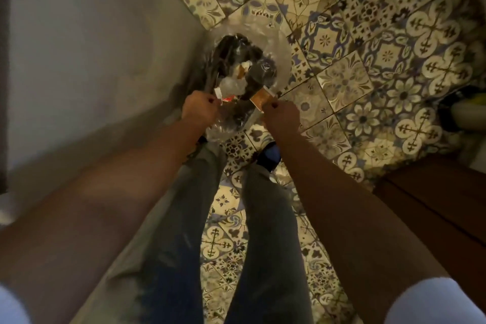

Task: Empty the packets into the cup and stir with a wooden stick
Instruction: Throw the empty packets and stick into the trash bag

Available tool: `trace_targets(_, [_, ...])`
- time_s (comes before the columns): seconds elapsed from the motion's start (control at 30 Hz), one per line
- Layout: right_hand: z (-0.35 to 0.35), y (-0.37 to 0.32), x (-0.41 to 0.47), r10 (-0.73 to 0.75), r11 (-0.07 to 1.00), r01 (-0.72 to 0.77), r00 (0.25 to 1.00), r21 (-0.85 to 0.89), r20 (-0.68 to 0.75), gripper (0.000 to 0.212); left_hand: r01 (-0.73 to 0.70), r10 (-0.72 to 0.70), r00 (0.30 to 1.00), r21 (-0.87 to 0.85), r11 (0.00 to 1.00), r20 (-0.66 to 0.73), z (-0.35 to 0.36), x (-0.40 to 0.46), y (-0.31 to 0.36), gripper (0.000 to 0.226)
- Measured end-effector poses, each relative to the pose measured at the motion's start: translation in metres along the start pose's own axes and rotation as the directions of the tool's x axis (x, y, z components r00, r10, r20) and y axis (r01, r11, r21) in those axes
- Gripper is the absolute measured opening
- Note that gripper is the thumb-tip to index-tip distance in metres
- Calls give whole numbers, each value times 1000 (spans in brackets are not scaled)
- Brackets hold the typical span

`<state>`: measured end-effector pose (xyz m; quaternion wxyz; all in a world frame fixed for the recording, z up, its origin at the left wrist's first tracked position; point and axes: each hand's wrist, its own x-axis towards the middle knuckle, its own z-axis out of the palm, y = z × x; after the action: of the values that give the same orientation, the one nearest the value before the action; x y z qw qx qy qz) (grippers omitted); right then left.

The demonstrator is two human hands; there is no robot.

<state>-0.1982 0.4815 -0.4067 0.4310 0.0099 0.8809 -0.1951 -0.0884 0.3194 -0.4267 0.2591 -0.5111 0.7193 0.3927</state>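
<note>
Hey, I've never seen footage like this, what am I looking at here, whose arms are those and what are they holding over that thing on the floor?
There is one picture, taken by a camera worn on a person's head, looking down. The two arms are that person's own, above their legs and a patterned tile floor. Below the hands stands a bin lined with clear plastic, with rubbish inside. The left hand pinches a small white and red packet. The right hand pinches a brown packet. Both are held over the bin. No cup or stick is visible.
</note>
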Motion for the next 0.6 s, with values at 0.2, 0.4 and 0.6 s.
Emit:
trace_targets(0.2, [32,-14,42,92,947,-134,984,292,153,26,54,-54,998,-6,999,-32,17,56,-16,29])
trace_targets(0.4, [53,-21,74,139,784,-252,962,567,236,21,-15,16,998,26,1000,-54,28,83,1,30])
trace_targets(0.6, [70,-24,91,103,812,-236,958,533,268,24,-65,69,993,39,997,-92,35,101,5,24])
